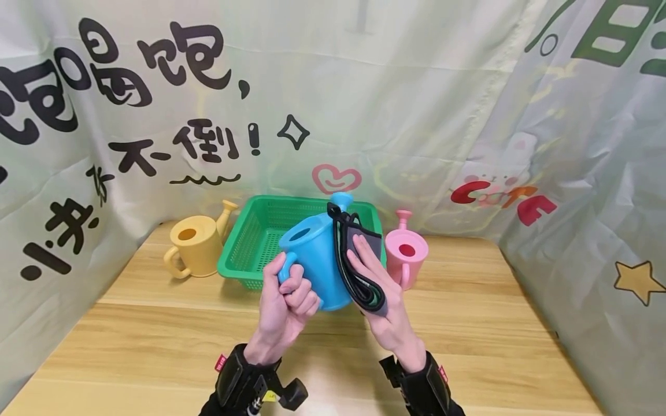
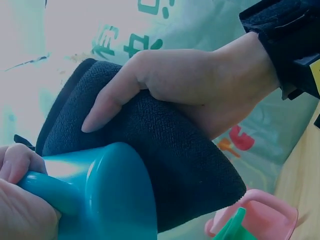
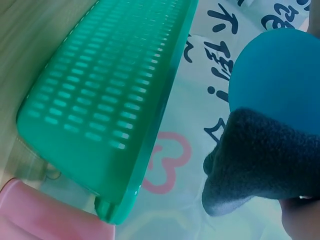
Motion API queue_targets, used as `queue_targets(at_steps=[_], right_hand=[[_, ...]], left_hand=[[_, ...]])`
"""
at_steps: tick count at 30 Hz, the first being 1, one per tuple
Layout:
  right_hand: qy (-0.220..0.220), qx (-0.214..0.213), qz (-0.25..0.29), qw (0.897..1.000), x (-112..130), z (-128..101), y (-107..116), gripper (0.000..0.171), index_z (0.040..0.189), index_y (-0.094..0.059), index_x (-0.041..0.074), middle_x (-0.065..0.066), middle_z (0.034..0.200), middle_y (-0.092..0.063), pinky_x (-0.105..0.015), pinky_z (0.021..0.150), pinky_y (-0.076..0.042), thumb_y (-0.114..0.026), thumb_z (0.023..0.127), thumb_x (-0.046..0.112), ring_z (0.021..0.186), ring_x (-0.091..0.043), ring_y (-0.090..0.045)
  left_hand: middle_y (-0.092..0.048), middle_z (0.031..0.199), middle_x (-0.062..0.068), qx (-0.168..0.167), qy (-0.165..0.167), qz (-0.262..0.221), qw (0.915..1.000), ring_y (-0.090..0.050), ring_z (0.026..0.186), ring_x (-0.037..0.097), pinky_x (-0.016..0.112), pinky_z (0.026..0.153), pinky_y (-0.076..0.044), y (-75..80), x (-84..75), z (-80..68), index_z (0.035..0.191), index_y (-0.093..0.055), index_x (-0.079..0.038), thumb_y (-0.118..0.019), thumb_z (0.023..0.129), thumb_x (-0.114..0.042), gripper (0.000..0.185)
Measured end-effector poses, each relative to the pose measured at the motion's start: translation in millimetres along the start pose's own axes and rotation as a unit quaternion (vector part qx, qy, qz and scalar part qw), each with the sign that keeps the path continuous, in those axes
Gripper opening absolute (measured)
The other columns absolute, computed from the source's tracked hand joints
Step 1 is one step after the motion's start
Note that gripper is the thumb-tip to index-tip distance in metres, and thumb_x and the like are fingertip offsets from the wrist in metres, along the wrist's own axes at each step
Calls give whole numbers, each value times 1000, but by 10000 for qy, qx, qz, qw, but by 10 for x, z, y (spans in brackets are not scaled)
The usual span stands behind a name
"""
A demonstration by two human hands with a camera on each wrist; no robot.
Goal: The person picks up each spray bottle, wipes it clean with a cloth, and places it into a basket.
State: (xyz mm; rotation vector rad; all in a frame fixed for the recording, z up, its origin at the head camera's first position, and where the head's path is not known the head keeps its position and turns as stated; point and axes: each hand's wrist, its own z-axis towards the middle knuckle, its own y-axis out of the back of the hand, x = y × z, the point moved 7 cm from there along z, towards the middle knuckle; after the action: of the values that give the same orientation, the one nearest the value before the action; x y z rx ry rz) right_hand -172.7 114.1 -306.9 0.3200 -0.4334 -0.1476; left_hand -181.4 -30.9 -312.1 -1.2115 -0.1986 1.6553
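Observation:
A blue watering can is held up over the table, tilted, its spout pointing away. My left hand grips its handle, fingers curled round it. Against the can's right side my right hand holds a folded dark grey cloth with black edging. In the left wrist view the right thumb lies over the cloth; the other fingers are mostly hidden behind it. The cloth touches the can's wall near the base. The right wrist view shows the can's blue underside beside the cloth.
A green perforated basket stands behind the blue can. To its left is a yellow watering can, to its right a pink one. All stand on a wooden table bordered by printed white curtains.

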Motion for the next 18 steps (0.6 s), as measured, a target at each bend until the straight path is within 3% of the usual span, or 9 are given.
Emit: queue_targets(at_steps=[8, 18], right_hand=[[381, -75, 14, 9992, 54, 27, -8, 48, 145, -51, 3, -14, 159, -42, -37, 126, -24, -42, 102, 21, 152, -31, -34], [597, 120, -248, 9978, 88, 35, -36, 51, 143, -54, 5, -14, 157, -44, -42, 127, -22, -43, 94, 15, 152, -36, -32]], left_hand=[[-18, 55, -7, -92, -178, -113, 9997, -13, 45, 9, 27, 46, -5, 26, -31, -7, 67, -21, -18, -5, 109, -38, 49], [-19, 56, -7, -227, -263, -246, 9991, -14, 46, 10, 27, 46, -5, 40, -59, -15, 68, -23, -18, -7, 109, -40, 50]])
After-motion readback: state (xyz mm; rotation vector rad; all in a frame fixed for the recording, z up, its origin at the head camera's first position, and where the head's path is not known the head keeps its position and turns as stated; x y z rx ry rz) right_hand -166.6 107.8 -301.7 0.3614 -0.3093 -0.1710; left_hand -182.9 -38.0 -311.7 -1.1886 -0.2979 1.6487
